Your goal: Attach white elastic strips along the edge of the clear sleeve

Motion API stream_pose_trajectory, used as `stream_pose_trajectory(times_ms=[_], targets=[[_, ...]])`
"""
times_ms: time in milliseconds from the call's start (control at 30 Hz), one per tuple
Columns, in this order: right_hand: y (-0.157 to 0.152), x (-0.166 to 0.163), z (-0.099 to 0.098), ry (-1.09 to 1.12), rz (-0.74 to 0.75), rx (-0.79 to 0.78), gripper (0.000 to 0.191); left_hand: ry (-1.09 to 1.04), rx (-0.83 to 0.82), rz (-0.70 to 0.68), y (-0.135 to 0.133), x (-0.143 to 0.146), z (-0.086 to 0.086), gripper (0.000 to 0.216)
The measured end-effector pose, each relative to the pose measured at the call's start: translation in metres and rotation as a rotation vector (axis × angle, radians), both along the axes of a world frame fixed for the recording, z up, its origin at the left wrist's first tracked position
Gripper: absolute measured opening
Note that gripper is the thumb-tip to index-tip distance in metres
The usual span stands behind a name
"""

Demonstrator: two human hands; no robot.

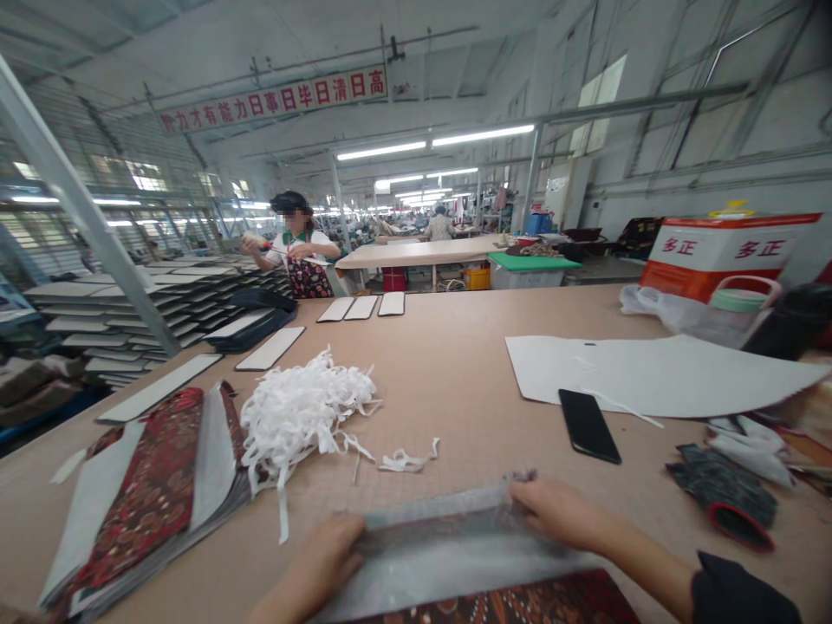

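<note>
At the front edge of the table lies a piece of dark red patterned fabric [513, 602], with its pale grey backing turned up along the far part. My left hand [325, 555] is closed on the left end of this fabric, slightly blurred. The far right corner is pinched between the fingers of my right hand [559, 511], and a small dark bit of cloth sticks out past the fingertips. Left of my hands sits a stack of similar red patterned fabric pieces [152, 481] with grey and white layers. A heap of white strips [302, 412] lies beyond my left hand.
A black phone [588, 425] rests by a large white sheet [650, 373] on the right. Near it are a dark sleeve-like cloth [721, 494] and a red-and-white box [728, 256]. White panels [269, 348] lie at the far left. A co-worker [299, 247] stands beyond the table.
</note>
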State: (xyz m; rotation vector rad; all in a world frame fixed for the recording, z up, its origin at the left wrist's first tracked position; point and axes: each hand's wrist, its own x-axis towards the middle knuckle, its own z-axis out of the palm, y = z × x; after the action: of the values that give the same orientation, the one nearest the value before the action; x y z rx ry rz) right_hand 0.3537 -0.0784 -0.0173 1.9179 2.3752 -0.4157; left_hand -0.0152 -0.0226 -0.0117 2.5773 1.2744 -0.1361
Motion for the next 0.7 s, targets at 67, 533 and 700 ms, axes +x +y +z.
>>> stream_pose_trajectory(times_ms=[67, 533, 700], targets=[[0.006, 0.012, 0.003, -0.066, -0.019, -0.039, 0.030, 0.037, 0.032, -0.018, 0.001, -0.011, 0.004, 0.015], [0.072, -0.202, 0.020, 0.124, 0.725, -0.119, 0.036, -0.271, 0.823, -0.431, -0.012, 0.010, -0.037, 0.029], [0.082, -0.222, -0.003, 0.237, 0.573, -0.115, 0.066, -0.252, 0.676, -0.638, -0.038, 0.008, -0.011, 0.030]])
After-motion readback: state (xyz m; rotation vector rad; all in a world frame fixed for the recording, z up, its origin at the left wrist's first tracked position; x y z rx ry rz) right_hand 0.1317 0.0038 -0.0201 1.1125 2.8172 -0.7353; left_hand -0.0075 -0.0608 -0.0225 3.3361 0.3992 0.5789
